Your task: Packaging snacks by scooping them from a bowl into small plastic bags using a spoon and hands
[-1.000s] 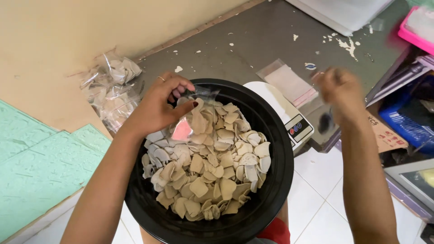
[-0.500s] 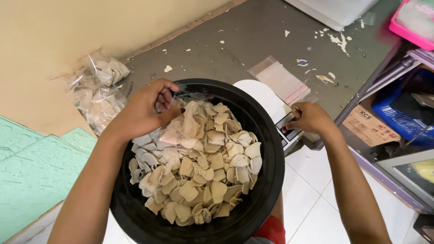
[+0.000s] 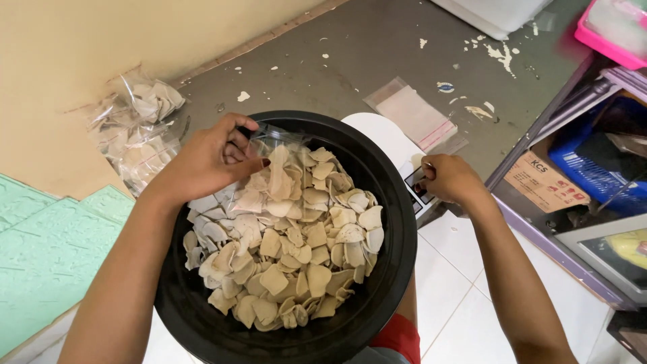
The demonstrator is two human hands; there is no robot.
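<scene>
Chips [image 3: 286, 236] fill the black bowl [image 3: 397, 243], which sits low centre in front of the person; everything else is placed relative to that bowl. Far left of it, green foam panels [image 3: 47, 256] lie flat. Up-left, against the beige wall, sealed chip bags [image 3: 135, 131] are piled, likely finished packs set aside. Left hand [image 3: 205, 162] is over the bowl's upper-left rim, wrist bent down, fingers pinched together on a clear bag [image 3: 269, 158] partly loaded with chips; the bag mouth is held above the pile, probably so spills fall back in. Forearm runs in from lower left. Behind the bowl, half hidden by its rim, sits a white scale [image 3: 384, 135]. Beyond that, empty bags [image 3: 411, 114] lie flat on the grey floor. Right hand [image 3: 448, 178] is just right of the bowl, on the scale's button panel, fingers curled together, gripping nothing visible; fingertip appears to press there. Forearm comes up from lower right. Further right, a blue crate [image 3: 593, 168] and cardboard box [image 3: 546, 182].
</scene>
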